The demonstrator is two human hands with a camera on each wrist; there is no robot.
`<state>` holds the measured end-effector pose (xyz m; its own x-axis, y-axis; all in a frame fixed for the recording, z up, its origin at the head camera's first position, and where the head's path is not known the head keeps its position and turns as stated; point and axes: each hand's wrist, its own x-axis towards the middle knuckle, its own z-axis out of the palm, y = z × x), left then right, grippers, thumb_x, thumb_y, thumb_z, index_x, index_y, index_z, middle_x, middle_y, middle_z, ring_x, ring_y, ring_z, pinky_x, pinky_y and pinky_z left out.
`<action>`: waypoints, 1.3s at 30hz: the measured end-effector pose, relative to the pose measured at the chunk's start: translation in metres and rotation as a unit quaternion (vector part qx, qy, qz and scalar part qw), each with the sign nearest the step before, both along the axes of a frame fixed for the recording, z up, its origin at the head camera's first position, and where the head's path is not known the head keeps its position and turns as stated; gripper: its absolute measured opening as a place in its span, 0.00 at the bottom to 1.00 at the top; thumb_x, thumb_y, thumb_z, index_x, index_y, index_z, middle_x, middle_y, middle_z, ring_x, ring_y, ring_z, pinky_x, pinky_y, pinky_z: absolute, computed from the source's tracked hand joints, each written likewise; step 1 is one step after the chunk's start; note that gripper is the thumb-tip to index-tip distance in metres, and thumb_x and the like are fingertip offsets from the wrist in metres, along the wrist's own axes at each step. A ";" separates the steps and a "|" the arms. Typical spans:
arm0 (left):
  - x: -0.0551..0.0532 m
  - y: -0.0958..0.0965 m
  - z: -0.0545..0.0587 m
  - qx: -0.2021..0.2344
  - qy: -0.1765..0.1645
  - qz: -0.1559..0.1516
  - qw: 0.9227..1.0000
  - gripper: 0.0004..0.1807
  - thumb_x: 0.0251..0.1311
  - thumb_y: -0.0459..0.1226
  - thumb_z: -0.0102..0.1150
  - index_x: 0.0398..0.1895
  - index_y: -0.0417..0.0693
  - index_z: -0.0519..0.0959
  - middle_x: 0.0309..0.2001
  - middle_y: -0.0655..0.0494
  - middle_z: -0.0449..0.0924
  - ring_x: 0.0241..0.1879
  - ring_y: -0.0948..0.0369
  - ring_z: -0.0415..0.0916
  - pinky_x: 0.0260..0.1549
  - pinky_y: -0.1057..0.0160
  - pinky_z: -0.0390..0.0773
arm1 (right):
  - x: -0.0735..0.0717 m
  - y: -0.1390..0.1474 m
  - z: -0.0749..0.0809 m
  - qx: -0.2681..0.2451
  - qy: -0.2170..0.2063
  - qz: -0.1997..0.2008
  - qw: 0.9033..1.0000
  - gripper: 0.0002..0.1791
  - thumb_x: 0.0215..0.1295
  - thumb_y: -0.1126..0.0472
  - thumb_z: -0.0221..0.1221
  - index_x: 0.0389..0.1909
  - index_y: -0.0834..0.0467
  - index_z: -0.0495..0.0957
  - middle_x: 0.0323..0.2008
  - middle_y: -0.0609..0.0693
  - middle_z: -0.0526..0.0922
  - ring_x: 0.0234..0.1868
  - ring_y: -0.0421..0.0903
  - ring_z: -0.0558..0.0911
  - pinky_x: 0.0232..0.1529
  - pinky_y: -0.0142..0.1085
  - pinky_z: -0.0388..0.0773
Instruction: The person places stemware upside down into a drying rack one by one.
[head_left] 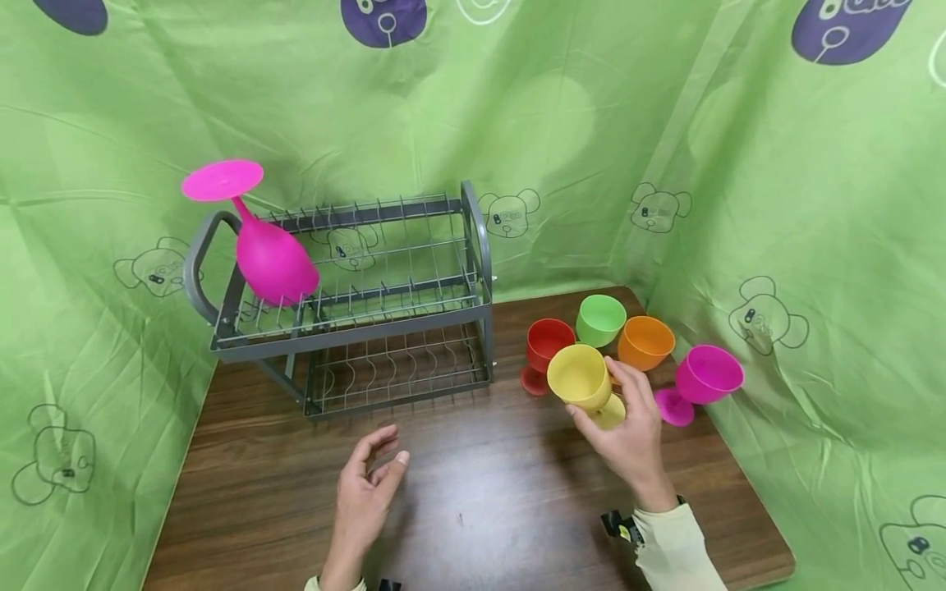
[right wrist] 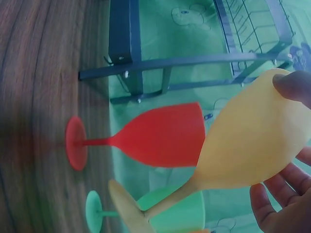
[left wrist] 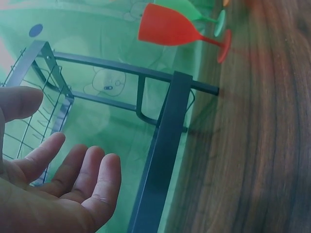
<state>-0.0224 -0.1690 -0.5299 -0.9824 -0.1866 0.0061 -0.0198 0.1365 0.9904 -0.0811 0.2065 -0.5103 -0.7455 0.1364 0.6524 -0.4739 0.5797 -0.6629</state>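
My right hand [head_left: 628, 427] grips a yellow wine glass [head_left: 579, 377] by its bowl, thumb on one side and fingers on the other. In the right wrist view the yellow glass [right wrist: 248, 141] is tilted, its foot off the table. Just behind it stands a red wine glass [head_left: 548, 345], with a green one [head_left: 600, 318] and an orange one [head_left: 646, 341] close by. My left hand [head_left: 365, 488] hovers over the table in front of the rack, fingers loosely bent around nothing. A pink wine glass [head_left: 273, 258] leans upside down on the left of the rack's top tier.
The grey two-tier dish rack [head_left: 355, 335] stands at the back left of the wooden table [head_left: 473, 509]. Another pink glass [head_left: 708, 375] stands near the right edge. Green printed cloth [head_left: 576, 148] walls in the back and sides.
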 end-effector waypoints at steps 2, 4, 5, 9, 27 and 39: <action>0.000 0.002 0.000 -0.002 0.006 -0.006 1.000 0.23 0.68 0.32 0.68 0.65 0.44 0.78 0.65 0.52 0.79 0.61 0.64 0.78 0.53 0.70 0.85 | 0.000 -0.003 0.001 0.018 0.011 0.006 1.000 0.53 0.31 0.68 0.85 0.68 0.65 0.77 0.60 0.64 0.80 0.57 0.52 0.80 0.62 0.21 0.75; 0.000 0.004 0.001 -0.002 0.012 -0.012 1.000 0.24 0.68 0.31 0.69 0.66 0.43 0.78 0.65 0.50 0.79 0.62 0.61 0.78 0.54 0.69 0.85 | 0.001 -0.007 0.004 0.029 0.019 0.015 0.999 0.53 0.33 0.65 0.85 0.69 0.64 0.77 0.60 0.64 0.80 0.58 0.54 0.79 0.64 0.22 0.74; 0.000 0.006 0.002 -0.001 0.015 -0.017 1.000 0.24 0.68 0.31 0.69 0.66 0.41 0.77 0.65 0.50 0.78 0.62 0.59 0.78 0.54 0.69 0.85 | 0.001 -0.010 0.005 0.035 0.022 0.019 0.999 0.52 0.34 0.64 0.84 0.69 0.63 0.77 0.60 0.64 0.80 0.59 0.55 0.79 0.65 0.22 0.73; 0.001 0.012 0.004 0.001 0.028 -0.031 0.999 0.24 0.67 0.30 0.69 0.66 0.41 0.77 0.65 0.50 0.78 0.63 0.54 0.78 0.56 0.67 0.85 | 0.003 -0.024 0.010 0.053 0.032 0.042 0.997 0.50 0.37 0.60 0.83 0.69 0.63 0.78 0.61 0.64 0.80 0.60 0.59 0.79 0.69 0.23 0.70; -0.002 0.039 0.030 -0.024 0.096 -0.110 0.989 0.31 0.66 0.35 0.72 0.70 0.57 0.75 0.67 0.55 0.76 0.65 0.45 0.77 0.58 0.51 0.86 | 0.009 -0.094 0.024 0.115 0.052 0.185 0.975 0.51 0.36 0.61 0.85 0.68 0.64 0.77 0.61 0.58 0.80 0.59 0.54 0.77 0.64 0.30 0.76; -0.001 0.040 0.034 -0.034 0.104 -0.113 0.988 0.36 0.62 0.36 0.75 0.73 0.54 0.72 0.66 0.50 0.75 0.66 0.50 0.75 0.59 0.54 0.86 | 0.019 -0.117 0.020 0.187 0.044 0.221 0.956 0.50 0.40 0.56 0.85 0.68 0.63 0.77 0.62 0.56 0.79 0.60 0.51 0.78 0.56 0.45 0.84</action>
<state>-0.0229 -0.1291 -0.4964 -0.9752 0.0445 0.2168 0.2212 0.1807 0.9583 -0.0621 0.0897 -0.4900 -0.6162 -0.4345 0.6569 -0.7722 0.4975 -0.3954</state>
